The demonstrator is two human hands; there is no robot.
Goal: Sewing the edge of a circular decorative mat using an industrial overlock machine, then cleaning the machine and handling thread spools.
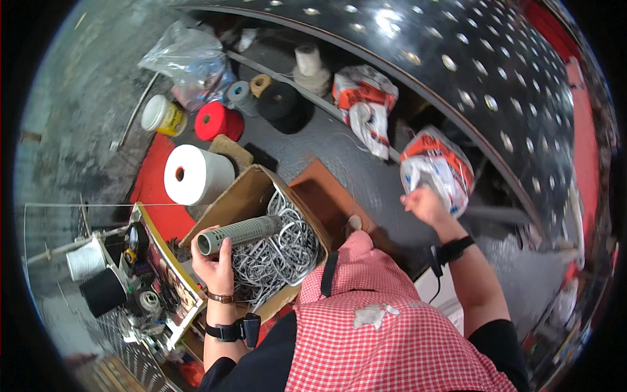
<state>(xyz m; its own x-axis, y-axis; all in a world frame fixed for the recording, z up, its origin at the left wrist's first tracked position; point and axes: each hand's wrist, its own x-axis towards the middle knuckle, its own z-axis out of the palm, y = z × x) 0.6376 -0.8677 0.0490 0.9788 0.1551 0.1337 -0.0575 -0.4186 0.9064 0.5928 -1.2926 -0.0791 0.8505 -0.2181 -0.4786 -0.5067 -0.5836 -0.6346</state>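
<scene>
My left hand (214, 266) is closed around one end of a grey-green perforated yarn tube (243, 233). The tube is hollow, tilted, and lies across the top of an open cardboard box (225, 199). Loose, tangled grey-and-white cord (277, 258) fills that box. Out to the right, my right hand (424, 206) is raised with its fingers pinched together; whatever they hold, if anything, is too small to make out. Just beyond it sits a red-and-white plastic bag (436, 163), and I cannot tell whether the hand touches it.
Beyond the box stand a large white spool (196, 175), a red spool (219, 122), a black spool (281, 104) and a white bucket (163, 116). A perforated dark metal table (450, 62) overhangs the far right. At left is a machine with spools (103, 294).
</scene>
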